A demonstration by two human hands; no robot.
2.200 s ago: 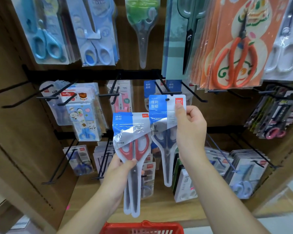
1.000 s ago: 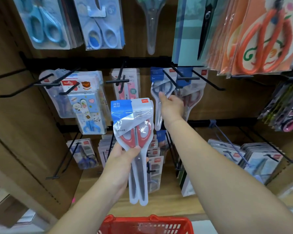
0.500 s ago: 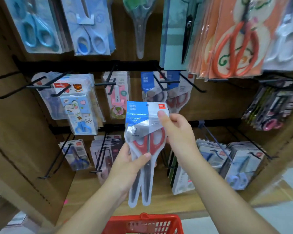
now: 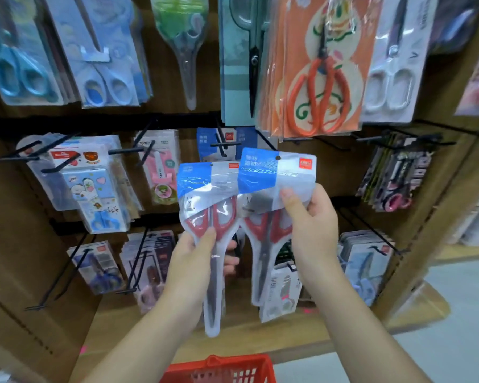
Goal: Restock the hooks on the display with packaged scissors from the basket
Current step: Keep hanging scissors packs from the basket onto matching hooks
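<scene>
Two packs of red-handled scissors with blue-and-white header cards are held up in front of the display. My left hand (image 4: 191, 261) grips one pack (image 4: 208, 189) by its handles and blades. My right hand (image 4: 310, 217) pinches the other pack (image 4: 277, 172) just below its header, to the right and slightly higher. Behind them a black hook (image 4: 224, 145) carries matching blue-header packs (image 4: 205, 145). The red basket (image 4: 219, 369) shows at the bottom edge, its contents hidden.
The wooden display holds rows of black hooks; some at the left (image 4: 9, 158) stick out bare. Orange-handled scissors packs (image 4: 315, 78) hang above, children's scissors (image 4: 94, 189) at left, dark packs (image 4: 398, 175) at right, more packs on the lowest row.
My right hand pushed a pack onto the middle hook, came back to the packs in my left hand, and now holds a second red-handled pack apart, to the right.
</scene>
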